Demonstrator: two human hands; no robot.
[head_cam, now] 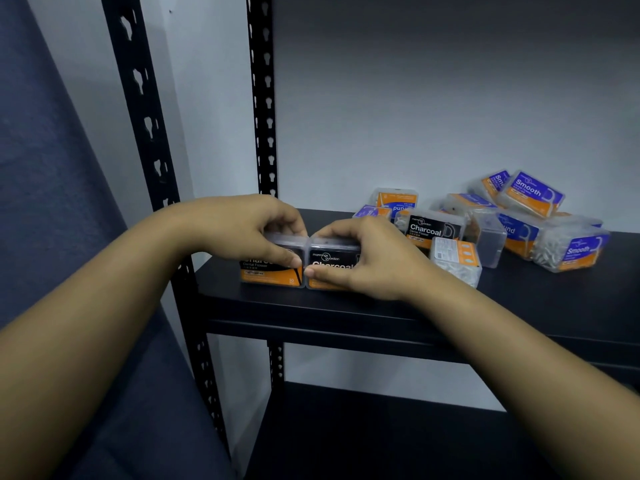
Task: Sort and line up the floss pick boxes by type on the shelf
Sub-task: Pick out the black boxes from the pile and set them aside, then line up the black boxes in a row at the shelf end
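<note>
Two black-and-orange Charcoal floss pick boxes stand upright side by side, touching, at the front left of the black shelf [346, 306]. My left hand [242, 226] grips the left Charcoal box [270, 271] from above. My right hand [367, 258] grips the right Charcoal box [329, 261], thumb on its front. A third Charcoal box [431, 228] lies further back in the middle. Behind and to the right lies a loose heap of purple-and-orange boxes, among them a Smooth box [530, 194] on top and another Smooth box [575, 252] at the right.
A clear box [455, 259] showing its back label sits just right of my right hand. Black perforated uprights [265, 98] frame the shelf's left side, with a white wall behind. A lower shelf [381, 434] lies below. Dark blue fabric [52, 168] hangs at the left.
</note>
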